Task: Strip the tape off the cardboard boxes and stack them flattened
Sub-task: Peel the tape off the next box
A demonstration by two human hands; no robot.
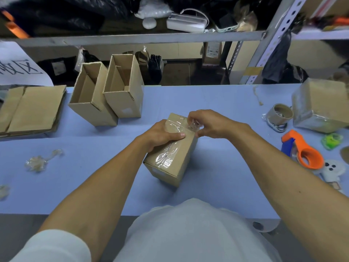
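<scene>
On the blue table (217, 103), a closed cardboard box (175, 159) lies just in front of the person, the left hand (162, 134) clamped over its top. The right hand (209, 122) pinches crumpled clear tape (193, 125) at the box's far end. Left of this box lie two open boxes (107, 95) and flattened cardboard (32, 108).

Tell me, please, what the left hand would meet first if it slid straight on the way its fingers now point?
Probably the right hand, which pinches a wad of clear tape just past the left hand. The left hand's fingers point rightward across the top of the taped box; depth is hard to judge.
</scene>
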